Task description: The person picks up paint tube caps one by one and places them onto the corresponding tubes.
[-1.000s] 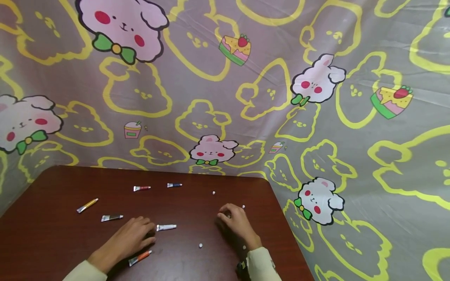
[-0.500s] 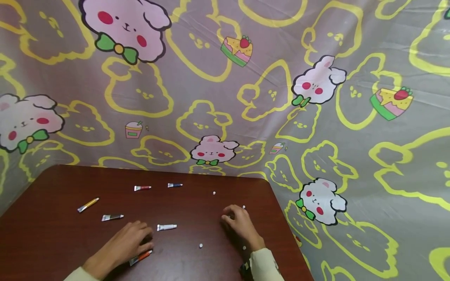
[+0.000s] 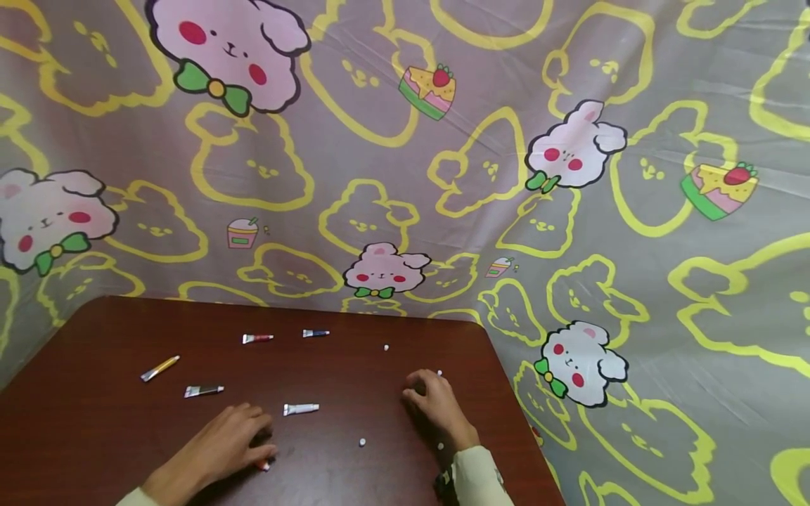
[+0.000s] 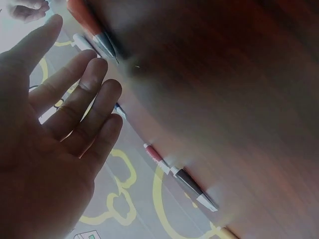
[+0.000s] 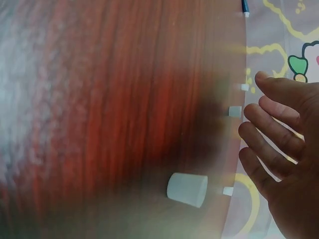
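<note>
My left hand (image 3: 218, 443) is held low over an orange paint tube (image 3: 262, 465), hiding most of it in the head view. In the left wrist view that orange tube (image 4: 89, 25) lies beyond the thumb, and the fingers (image 4: 79, 99) are extended, holding nothing. Right of this hand is a white paint tube (image 3: 301, 408). My right hand (image 3: 436, 404) hovers at the table's right side with loosely bent fingers and nothing in them. Small white caps lie around it: one cap (image 3: 439, 372) just beyond, another cap (image 3: 441, 445) beside the wrist, and a third cap (image 3: 363, 442) to its left.
Other paint tubes lie on the brown table (image 3: 342, 485): black (image 3: 204, 391), yellow (image 3: 160, 368), red (image 3: 257, 339) and blue (image 3: 316, 333). Another white cap (image 3: 386, 347) sits toward the back. A patterned cloth (image 3: 380, 161) hangs behind the table and along its right side.
My left hand has moved slightly down and left, away from the white tube and over the orange tube, now mostly covered. My right hand has shifted a little to the right.
</note>
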{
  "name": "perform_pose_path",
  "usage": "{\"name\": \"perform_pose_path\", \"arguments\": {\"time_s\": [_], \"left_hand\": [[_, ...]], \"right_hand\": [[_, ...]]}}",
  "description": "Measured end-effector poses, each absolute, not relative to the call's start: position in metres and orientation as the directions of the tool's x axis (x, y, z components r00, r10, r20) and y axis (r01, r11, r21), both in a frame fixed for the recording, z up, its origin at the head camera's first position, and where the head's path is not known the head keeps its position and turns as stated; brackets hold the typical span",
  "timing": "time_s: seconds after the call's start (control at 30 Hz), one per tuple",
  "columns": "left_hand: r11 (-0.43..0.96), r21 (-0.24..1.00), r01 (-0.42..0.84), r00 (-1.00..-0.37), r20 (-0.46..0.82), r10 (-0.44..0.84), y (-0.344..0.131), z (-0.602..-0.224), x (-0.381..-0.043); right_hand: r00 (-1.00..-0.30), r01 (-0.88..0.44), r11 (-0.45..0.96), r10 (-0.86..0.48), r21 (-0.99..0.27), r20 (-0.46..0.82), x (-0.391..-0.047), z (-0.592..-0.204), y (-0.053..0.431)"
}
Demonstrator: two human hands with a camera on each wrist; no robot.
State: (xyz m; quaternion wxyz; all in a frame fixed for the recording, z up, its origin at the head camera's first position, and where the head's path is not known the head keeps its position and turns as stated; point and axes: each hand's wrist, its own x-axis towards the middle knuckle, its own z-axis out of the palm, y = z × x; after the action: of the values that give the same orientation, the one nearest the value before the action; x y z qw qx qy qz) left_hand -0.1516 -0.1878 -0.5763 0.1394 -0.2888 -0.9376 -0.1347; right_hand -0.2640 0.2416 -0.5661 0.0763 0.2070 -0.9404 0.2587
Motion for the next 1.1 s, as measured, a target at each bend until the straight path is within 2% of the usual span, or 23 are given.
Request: {"name": "perform_pose_path", "arguments": {"time_s": [0.2,0.3,0.5,0.63,0.9,0.97,1.1], "left_hand": [[0.790,0.172,0.589,-0.776,0.392,0.494,-0.193,-0.578,-0.145],[0.782,0.178,0.597,-0.769,0.403,0.496,-0.197,-0.578,-0.143],[0.732,0.187,0.655,-0.722,0.441,0.533,-0.203,-0.579,-0.140],[0.704,0.210,0.679,-0.708,0.441,0.552,-0.206,-0.581,-0.139],[0.647,0.177,0.742,-0.631,0.509,0.585,-0.208,-0.589,-0.141],[0.645,0.172,0.745,-0.626,0.514,0.586,-0.207,-0.591,-0.142],[0.640,0.165,0.750,-0.614,0.532,0.583,-0.206,-0.593,-0.142]], "right_hand": [[-0.911,-0.411,0.794,-0.351,-0.448,0.215,-0.266,-0.570,0.246],[-0.897,-0.442,0.779,-0.374,-0.445,0.237,-0.269,-0.575,0.250],[-0.824,-0.561,0.730,-0.450,-0.390,0.343,-0.292,-0.612,0.271],[-0.816,-0.571,0.732,-0.458,-0.370,0.354,-0.304,-0.632,0.279],[-0.842,-0.538,0.744,-0.443,-0.397,0.309,-0.279,-0.593,0.265],[-0.842,-0.536,0.748,-0.442,-0.391,0.309,-0.281,-0.598,0.266],[-0.832,-0.543,0.757,-0.427,-0.363,0.354,-0.299,-0.631,0.276]]}}
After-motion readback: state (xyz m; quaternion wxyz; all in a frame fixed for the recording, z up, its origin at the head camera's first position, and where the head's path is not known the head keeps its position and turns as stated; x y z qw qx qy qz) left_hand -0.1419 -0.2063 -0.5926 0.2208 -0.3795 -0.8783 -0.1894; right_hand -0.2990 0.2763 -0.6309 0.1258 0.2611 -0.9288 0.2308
